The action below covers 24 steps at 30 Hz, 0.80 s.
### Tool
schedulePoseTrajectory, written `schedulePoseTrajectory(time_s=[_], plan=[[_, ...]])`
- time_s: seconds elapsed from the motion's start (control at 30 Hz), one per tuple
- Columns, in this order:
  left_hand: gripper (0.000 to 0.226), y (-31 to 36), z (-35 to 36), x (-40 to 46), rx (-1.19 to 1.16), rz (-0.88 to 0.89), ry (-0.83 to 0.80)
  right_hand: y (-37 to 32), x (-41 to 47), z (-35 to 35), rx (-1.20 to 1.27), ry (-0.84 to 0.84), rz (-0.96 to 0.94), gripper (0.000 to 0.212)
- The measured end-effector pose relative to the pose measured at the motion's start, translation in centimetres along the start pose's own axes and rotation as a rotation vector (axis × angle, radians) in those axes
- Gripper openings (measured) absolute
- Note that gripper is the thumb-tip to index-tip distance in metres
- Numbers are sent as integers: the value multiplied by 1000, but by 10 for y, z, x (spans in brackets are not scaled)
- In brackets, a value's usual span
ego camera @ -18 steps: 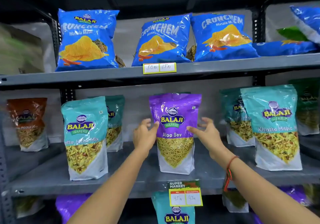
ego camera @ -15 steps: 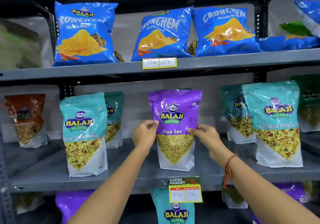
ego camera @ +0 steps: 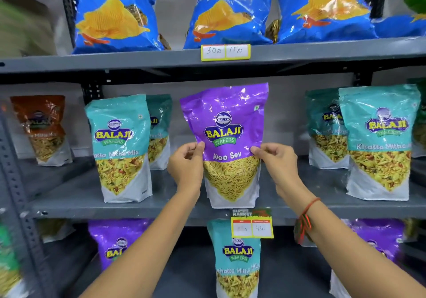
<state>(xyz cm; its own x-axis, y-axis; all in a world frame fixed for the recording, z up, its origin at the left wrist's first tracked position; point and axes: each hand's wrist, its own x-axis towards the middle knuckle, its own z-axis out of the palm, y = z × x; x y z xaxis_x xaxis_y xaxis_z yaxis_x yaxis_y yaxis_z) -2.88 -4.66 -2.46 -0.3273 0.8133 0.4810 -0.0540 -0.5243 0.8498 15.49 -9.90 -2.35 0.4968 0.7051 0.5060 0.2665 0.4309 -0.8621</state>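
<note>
Two hands hold the purple Aloo Sev pouch [ego camera: 227,122] at the centre of the frame, on the middle shelf [ego camera: 69,196]. The left hand [ego camera: 186,164] and right hand [ego camera: 276,161] each pinch a side edge at mid-height, thumbs in front, fingers curled behind. The grasp looks complete. The pouch tilts slightly with its base seemingly at the shelf's front edge, so lifting or straightening remains.

Left hand [ego camera: 185,165] and right hand [ego camera: 277,162] pinch the purple Aloo Sev pouch [ego camera: 227,136] by its edges above the shelf [ego camera: 76,196]

Red thread bracelet [ego camera: 311,204] by right hand [ego camera: 277,162]
</note>
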Motion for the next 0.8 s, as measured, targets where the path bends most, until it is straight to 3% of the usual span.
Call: schedulePoseTrajectory(time_s=[0.2, 0.33, 0.47, 0.57, 0.7, 0.8], plan=[[24, 6, -84, -52, -129, 85, 31, -7, -75, 18, 217, -171, 51, 17], [10, -17, -142, -91, -72, 59, 81, 22, -125, 40, 267, -305, 163, 12], [22, -64, -182, -121, 36, -31, 159, 75, -168, 58, 235, -461, 256, 31], [18, -104, -203, -137, 130, -143, 197, 118, -188, 67, 153, -531, 325, 48], [17, -155, -210, -139, 306, -242, 207, 169, -194, 84, -15, -513, 382, 37], [4, -188, -201, -128, 389, -295, 208, 209, -193, 101, -138, -484, 400, 40]])
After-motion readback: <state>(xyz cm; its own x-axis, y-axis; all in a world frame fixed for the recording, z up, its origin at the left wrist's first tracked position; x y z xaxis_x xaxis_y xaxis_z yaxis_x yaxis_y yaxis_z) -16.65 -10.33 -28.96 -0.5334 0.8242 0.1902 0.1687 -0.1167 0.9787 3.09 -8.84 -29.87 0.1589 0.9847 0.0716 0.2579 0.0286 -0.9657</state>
